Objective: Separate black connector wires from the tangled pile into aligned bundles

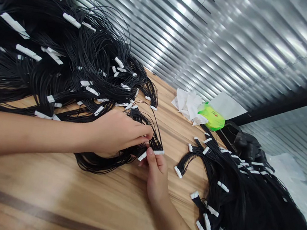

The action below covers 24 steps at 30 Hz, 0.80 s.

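In the middle of the wooden table (75, 192), my right hand (158, 174) pinches a white connector (151, 154) between thumb and fingers. Thin black wires (156, 141) run up from that connector. Just above it, my left hand (127, 132) has its thumb and index finger pinched together at the wires; the exact contact at the fingertips is partly hidden. Below my left wrist, the rest of the black wire bundle (101, 163) curves along the tabletop.
A big heap of black wire harnesses (93, 54) with white connectors covers the left and back. Another pile (247, 201) lies at the right. White paper (189, 103) and a bright green packet (213, 117) sit at the back edge, before a blind (169, 19).
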Motion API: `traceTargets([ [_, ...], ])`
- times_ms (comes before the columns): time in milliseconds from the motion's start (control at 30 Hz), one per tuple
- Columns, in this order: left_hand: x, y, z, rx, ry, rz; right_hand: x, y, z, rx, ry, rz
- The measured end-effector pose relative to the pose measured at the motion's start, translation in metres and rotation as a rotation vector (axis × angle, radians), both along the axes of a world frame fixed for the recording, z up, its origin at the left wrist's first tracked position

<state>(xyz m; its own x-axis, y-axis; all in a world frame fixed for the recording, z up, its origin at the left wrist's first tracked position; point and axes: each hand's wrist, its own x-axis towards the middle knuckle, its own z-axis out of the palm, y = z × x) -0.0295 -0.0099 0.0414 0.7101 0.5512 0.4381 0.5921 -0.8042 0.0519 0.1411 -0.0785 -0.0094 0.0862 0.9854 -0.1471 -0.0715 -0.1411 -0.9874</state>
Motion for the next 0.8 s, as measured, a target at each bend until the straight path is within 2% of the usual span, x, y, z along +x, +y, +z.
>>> traceTargets([
  [233,-0.002,-0.002,-0.003,0.161,0.095,-0.195,0.001,0.0,0.002,-0.002,-0.092,0.047],
  [400,-0.001,-0.004,-0.001,0.13,0.1,-0.158,0.002,-0.001,0.0,0.002,-0.096,0.056],
  [500,-0.001,0.001,0.0,0.182,0.05,-0.139,0.001,-0.001,0.001,0.002,-0.04,0.072],
  [633,-0.002,0.012,0.002,0.295,-0.021,-0.205,0.001,-0.001,0.0,0.002,0.031,0.036],
  [800,-0.004,0.022,0.003,0.287,0.042,-0.279,0.002,0.0,-0.005,0.012,0.114,-0.003],
])
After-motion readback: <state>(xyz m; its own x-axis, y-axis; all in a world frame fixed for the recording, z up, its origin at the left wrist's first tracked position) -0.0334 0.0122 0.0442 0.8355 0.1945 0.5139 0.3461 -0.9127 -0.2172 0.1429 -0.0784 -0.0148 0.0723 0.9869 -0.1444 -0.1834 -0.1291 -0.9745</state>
